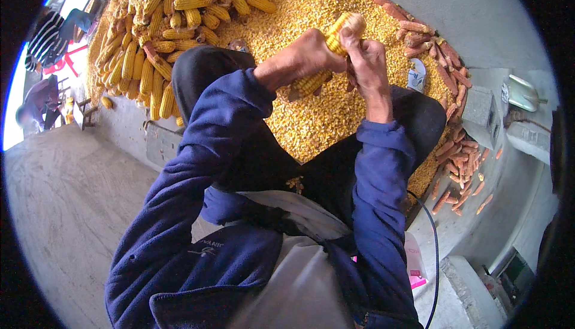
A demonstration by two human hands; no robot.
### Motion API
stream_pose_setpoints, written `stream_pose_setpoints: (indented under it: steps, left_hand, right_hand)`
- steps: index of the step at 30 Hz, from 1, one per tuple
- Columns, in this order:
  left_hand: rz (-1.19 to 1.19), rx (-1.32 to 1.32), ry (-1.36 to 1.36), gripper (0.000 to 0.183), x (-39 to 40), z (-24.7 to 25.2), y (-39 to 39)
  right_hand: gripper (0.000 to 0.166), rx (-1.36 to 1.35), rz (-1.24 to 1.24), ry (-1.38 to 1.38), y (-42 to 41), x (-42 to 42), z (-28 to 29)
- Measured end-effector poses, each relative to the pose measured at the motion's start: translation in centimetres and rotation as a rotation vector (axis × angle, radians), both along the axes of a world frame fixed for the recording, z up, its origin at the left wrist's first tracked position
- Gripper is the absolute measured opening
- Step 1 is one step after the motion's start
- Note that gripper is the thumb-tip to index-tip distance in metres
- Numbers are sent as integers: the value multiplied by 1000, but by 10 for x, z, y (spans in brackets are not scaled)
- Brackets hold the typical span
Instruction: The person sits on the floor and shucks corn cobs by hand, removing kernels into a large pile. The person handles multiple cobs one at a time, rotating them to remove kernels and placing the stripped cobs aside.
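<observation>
My left hand (310, 55), slightly blurred, is closed against the side of a yellow ear of corn (336, 36). My right hand (369, 62) grips this ear from the other side, its thumb lying across the upper part near the pale end. Under my left hand shows a second ear (311, 83), partly covered; whether the hand holds it too, I cannot tell. Something reddish, like a bare cob, shows between the hands, mostly hidden. Below both hands spreads a heap of loose corn kernels (323, 122), between my knees.
Unshelled ears (146, 75) are piled at the upper left. Bare red cobs (465, 160) lie along the right side, near a concrete block (479, 111) and a metal scoop or shovel blade (523, 93). A black cable (436, 248) runs at lower right. Other people (47, 37) are at far left.
</observation>
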State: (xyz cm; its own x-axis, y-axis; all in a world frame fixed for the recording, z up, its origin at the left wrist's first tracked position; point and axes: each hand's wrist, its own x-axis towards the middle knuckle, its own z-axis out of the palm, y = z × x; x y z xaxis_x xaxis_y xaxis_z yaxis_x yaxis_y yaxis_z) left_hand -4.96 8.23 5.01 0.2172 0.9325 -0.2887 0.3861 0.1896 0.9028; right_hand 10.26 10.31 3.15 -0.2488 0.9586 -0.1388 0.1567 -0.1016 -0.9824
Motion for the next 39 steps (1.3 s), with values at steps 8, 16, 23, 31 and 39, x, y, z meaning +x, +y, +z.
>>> stream_pose_setpoints:
  steps: [8, 16, 23, 31, 39]
  left_hand:
    - [-78, 95, 111, 29, 2, -7, 3]
    - [21, 53, 79, 41, 6, -8, 4]
    - [13, -20, -110, 30, 4, 6, 0]
    - [-120, 67, 188, 27, 2, 3, 4]
    - [-121, 75, -45, 24, 2, 9, 1]
  right_hand:
    - [59, -74, -82, 41, 1, -1, -10]
    - [57, 2, -58, -24, -1, -3, -5]
    - [59, -61, -200, 151, -1, -4, -8]
    - [45, -84, -44, -35, -3, -2, 17]
    - [29, 13, -210, 202, -1, -9, -6]
